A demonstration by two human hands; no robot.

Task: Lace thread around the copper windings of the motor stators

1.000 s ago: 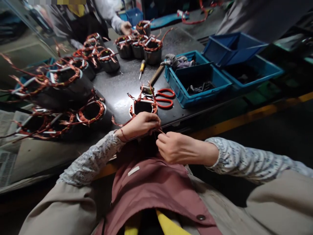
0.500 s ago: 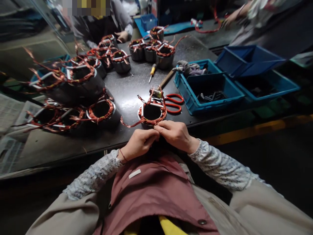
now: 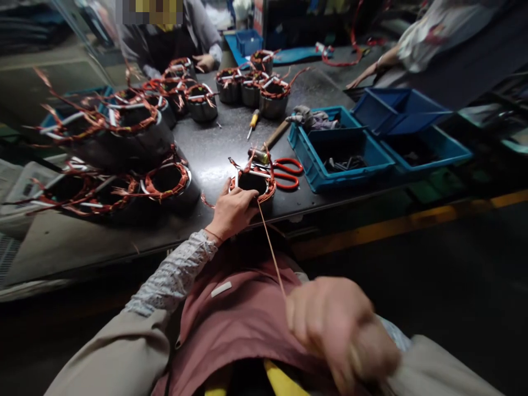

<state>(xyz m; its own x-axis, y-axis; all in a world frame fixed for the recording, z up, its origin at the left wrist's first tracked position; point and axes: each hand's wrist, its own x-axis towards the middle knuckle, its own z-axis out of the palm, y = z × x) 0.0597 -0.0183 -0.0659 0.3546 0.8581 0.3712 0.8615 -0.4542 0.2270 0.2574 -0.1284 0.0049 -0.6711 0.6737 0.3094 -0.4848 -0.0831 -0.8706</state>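
Observation:
A motor stator with copper-red windings and white sleeves stands upright at the table's front edge. My left hand grips its near left rim, with fingers over the winding; part of the stator is hidden behind it. From the near rim a thin tan cord runs taut down to my right hand, which is closed around it in front of my apron and blurred by motion. Red-handled scissors lie just right of the stator.
More wound stators stand in groups on the left and at the back. A hammer and a yellow screwdriver lie behind. Blue bins line the right. One person is across the table, another person's arm at upper right.
My right hand has pulled away from the stator, down and right, stretching the cord out. My left hand has moved up onto the stator's rim. The far-right person's hand has shifted.

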